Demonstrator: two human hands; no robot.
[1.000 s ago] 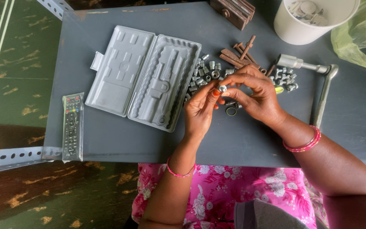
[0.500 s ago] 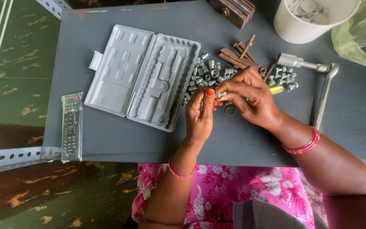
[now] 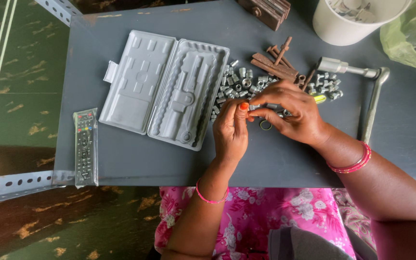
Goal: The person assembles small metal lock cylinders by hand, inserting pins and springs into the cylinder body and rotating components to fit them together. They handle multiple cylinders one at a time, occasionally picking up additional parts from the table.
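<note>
My left hand (image 3: 231, 129) and my right hand (image 3: 292, 111) meet over a grey table (image 3: 121, 159), fingertips pinched together on a small metal socket (image 3: 254, 107). Just beyond them lies a heap of several loose metal sockets (image 3: 239, 84). More sockets (image 3: 327, 83) lie to the right. An open grey plastic tool case (image 3: 164, 86) with moulded slots lies to the left of my left hand. A small dark ring (image 3: 265, 125) rests on the table under my right hand.
A ratchet wrench with a long handle (image 3: 371, 103) lies at the right. Rusty brown metal pieces (image 3: 276, 63) sit behind the sockets. A white bucket (image 3: 352, 19) and a green plastic bag (image 3: 412, 33) stand at the back right. A remote control (image 3: 85, 147) lies at the table's left edge.
Both hands have stayed over the socket heap, fingers shifting a little on the small socket. My left thumb now covers more of it.
</note>
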